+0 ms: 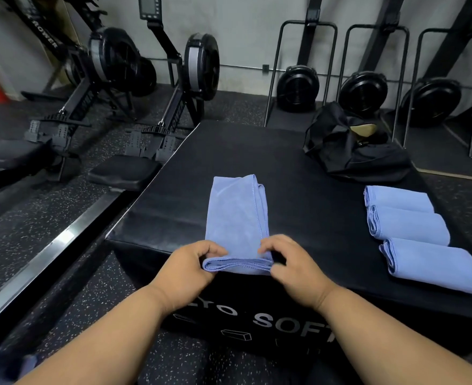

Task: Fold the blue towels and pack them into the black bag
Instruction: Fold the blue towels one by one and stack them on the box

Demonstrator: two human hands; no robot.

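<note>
Blue microfibre cloth, a long narrow towel already folded into a strip [236,215], lies lengthwise on the black padded worktop [298,173] with its near end at the front edge. The left hand [186,269] and the right hand [293,269] each hold one corner of that near end: the left fingers [211,250] curl over the top with the thumb under the stitched hem, and the right fingers [268,247] pinch the opposite corner the same way, so both grips are closed on the cloth, not spread. My reading is that the near end is about to be carried away from the person to halve the strip, so this towel is partway folded. To the right, well apart from it, three finished blue towels sit in a row running from far to near, each touching or slightly overlapping its neighbour: the farthest folded towel [398,198], the middle folded towel [409,225] and the nearest folded towel [431,265]. Beyond them, at the far right corner of the worktop, the black fabric duffel bag [351,151] slumps with its top open; no blue shows inside, though its interior is too dark to be sure. So folding looks nearly done and packing seems not yet begun. Rowing machines [112,79] stand on the speckled rubber floor [21,223] to the left.
</note>
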